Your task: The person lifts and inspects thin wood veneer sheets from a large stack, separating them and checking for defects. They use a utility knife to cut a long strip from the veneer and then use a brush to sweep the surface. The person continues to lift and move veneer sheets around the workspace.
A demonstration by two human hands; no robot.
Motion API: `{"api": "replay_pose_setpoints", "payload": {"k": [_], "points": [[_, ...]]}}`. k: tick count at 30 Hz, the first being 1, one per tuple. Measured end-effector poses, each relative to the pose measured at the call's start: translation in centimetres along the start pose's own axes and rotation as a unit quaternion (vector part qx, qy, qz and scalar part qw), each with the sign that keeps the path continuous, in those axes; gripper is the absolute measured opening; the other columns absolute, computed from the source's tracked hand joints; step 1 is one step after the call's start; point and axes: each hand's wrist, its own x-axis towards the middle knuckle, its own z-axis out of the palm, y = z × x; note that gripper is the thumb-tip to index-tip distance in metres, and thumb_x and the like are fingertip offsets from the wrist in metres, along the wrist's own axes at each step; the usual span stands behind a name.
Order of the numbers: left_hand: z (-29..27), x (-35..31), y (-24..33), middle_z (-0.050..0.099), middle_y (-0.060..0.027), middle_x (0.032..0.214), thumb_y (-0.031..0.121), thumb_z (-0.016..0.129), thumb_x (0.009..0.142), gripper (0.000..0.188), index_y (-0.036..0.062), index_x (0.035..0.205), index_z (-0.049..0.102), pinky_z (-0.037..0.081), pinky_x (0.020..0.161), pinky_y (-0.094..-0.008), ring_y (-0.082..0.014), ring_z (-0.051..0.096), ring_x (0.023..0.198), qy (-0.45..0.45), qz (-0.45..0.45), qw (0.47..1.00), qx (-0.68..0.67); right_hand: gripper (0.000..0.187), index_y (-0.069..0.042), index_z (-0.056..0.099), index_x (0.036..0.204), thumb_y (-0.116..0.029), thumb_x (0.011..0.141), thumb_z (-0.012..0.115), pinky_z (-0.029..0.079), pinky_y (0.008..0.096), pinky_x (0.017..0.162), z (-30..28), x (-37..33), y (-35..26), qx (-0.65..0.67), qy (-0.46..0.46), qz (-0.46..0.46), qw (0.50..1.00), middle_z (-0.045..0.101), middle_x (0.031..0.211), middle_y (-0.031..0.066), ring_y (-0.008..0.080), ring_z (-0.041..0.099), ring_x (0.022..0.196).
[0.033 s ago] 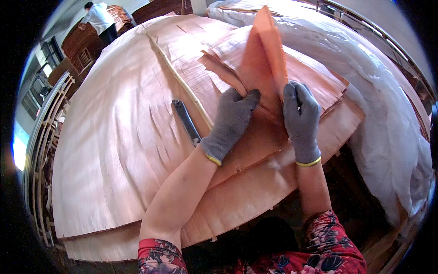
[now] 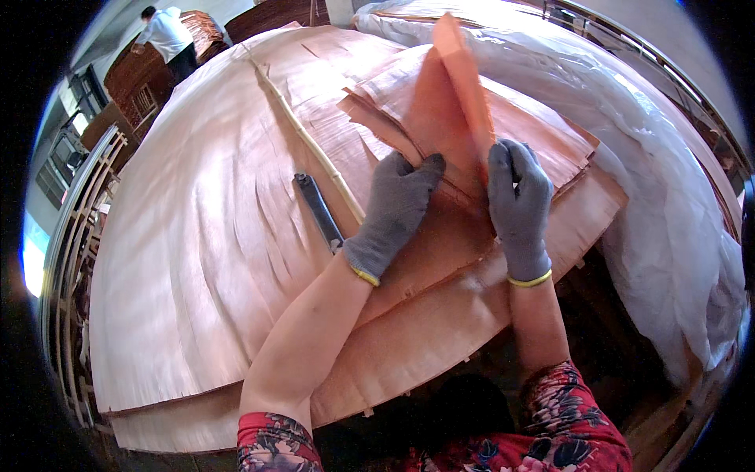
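Holds a reddish-brown veneer sheet (image 2: pixel 444 102) in the upper middle of the frame, bent up into a tall, peaked fold, with 2 gloved hands closed on it. Pinches its lower part with the left hand (image 2: pixel 397 193), thumb and fingers drawn together near the centre of the frame; grips its right edge with the right hand (image 2: pixel 521 185), fingers curled in, right of centre. Looks partway through handling this piece: already lifted and bent, not yet flat or let go. Leaves brown strips (image 2: pixel 385 130) jutting loose on the left of the fold. Works above a layered veneer pile (image 2: pixel 543 130), right of the fold, and a broad pale sheet (image 2: pixel 189 259) across the left and middle, with long splits open in it. Leaves a thin stick (image 2: pixel 295 122) and a dark tool (image 2: pixel 318 208) lying there, left of centre, unheld. Cannot tell how many pieces remain.
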Motion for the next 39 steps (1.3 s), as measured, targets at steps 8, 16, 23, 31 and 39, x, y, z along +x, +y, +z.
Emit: {"api": "replay_pose_setpoints", "payload": {"k": [8,16,23,31,39], "points": [[-0.5,0.0,0.2,0.061,-0.002,0.086,0.015,0.061,0.081,0.021,-0.0018,0.093,0.06,0.042,0.07,-0.0226,-0.0083,0.052,0.077,-0.022,-0.048,0.998,-0.044,0.02,-0.003,0.056,0.097,0.0,0.077,0.054,0.04,0.0363,0.083,-1.1,0.8,-0.4,-0.107,0.19,-0.126,0.968,0.057,0.095,0.0126,0.0281,0.052,0.092],[-0.5,-0.1,0.3,0.06,0.001,0.076,0.018,0.063,0.081,0.018,-0.0001,0.083,0.061,0.04,0.061,-0.0193,-0.0048,0.05,0.069,-0.027,-0.034,0.998,-0.039,0.027,-0.004,0.059,0.091,-0.019,0.073,0.07,0.047,0.0292,0.063,0.7,-0.5,-0.3,0.036,-0.088,-0.008,0.995,0.057,0.085,0.0113,0.0215,0.058,0.071],[-0.8,0.1,0.2,0.06,0.0002,0.082,0.019,0.064,0.081,0.021,-0.0003,0.089,0.06,0.041,0.066,-0.0197,-0.0053,0.051,0.073,-0.049,-0.046,0.996,-0.052,0.022,-0.002,0.059,0.088,-0.016,0.074,0.069,0.047,0.0254,0.062,0.3,-0.1,-1.2,0.062,-0.119,0.065,0.989,0.057,0.08,0.0087,0.0151,0.059,0.067],[-0.7,0.1,0.2,0.061,-0.0014,0.087,0.02,0.06,0.083,0.023,-0.0004,0.094,0.06,0.042,0.072,-0.0218,-0.0076,0.052,0.079,-0.065,-0.047,0.996,-0.035,0.023,-0.002,0.06,0.087,-0.02,0.075,0.068,0.046,0.0247,0.059,0.5,-0.2,-0.6,0.057,-0.112,0.072,0.989,0.057,0.078,0.0081,0.0133,0.058,0.063],[-0.6,0.3,0.2,0.061,-0.002,0.085,0.019,0.06,0.083,0.021,0.0002,0.092,0.06,0.042,0.07,-0.0216,-0.0074,0.052,0.076,-0.044,-0.065,0.995,0.053,0.012,-0.001,0.06,0.087,-0.011,0.082,0.058,0.047,0.0271,0.058,-0.1,-0.3,0.1,-0.024,-0.062,0.029,0.997,0.059,0.074,0.0108,0.0172,0.059,0.061]]}}
